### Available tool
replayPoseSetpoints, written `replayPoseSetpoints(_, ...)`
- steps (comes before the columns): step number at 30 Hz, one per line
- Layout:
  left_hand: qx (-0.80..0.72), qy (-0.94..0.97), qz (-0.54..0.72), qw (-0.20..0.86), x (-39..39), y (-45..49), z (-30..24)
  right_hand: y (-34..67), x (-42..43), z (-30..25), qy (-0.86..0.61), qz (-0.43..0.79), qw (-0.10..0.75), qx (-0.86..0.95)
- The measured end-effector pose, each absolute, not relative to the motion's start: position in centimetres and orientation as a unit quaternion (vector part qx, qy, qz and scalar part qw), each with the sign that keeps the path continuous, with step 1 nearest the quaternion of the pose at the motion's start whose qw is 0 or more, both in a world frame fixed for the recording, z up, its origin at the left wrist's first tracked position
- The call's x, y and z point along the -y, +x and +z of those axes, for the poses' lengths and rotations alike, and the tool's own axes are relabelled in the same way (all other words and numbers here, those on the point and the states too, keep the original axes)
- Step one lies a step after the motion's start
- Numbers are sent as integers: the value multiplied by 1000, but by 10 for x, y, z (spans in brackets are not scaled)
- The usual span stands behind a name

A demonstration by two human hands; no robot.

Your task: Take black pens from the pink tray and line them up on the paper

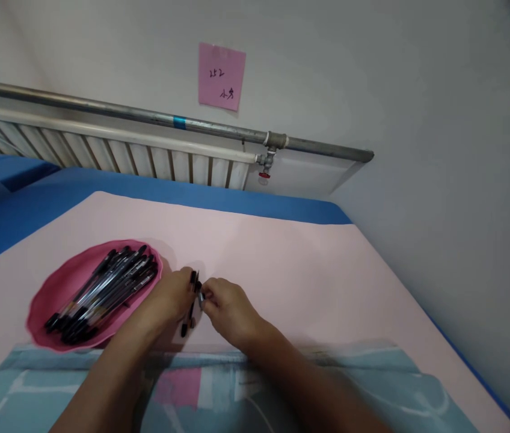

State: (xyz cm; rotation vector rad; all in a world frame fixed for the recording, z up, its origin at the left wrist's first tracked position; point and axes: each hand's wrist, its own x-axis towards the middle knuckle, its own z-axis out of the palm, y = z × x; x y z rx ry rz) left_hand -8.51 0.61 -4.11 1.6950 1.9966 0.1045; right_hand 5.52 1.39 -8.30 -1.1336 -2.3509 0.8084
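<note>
My left hand (180, 293) is closed around slim black-capped pens (184, 329), which slant down toward me just above the pink tabletop. Right beside it, my right hand (228, 305) pinches a short, partly clear pen piece (201, 299) between thumb and fingers. The hands nearly meet, and their fingers hide much of what they hold. To the left of my left wrist stands a scalloped pink bowl (41, 307), with a heap of clear-barrelled, black-capped pens (110, 291) lying in it.
The pink tabletop (282, 264) has a blue border (219, 198) at the back. Behind it are a white radiator (160, 162), a metal pipe (124, 111) and a red-handled valve (264, 175). A pink note (221, 77) is taped to the wall. Patterned teal fabric (372, 373) lies along the near edge.
</note>
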Motion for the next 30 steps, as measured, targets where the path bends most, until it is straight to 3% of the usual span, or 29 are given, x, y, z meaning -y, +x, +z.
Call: replayPoseSetpoints(30,-767,607,27,204,-1,-92,-28,50,-15,-84,-397,330,212,830)
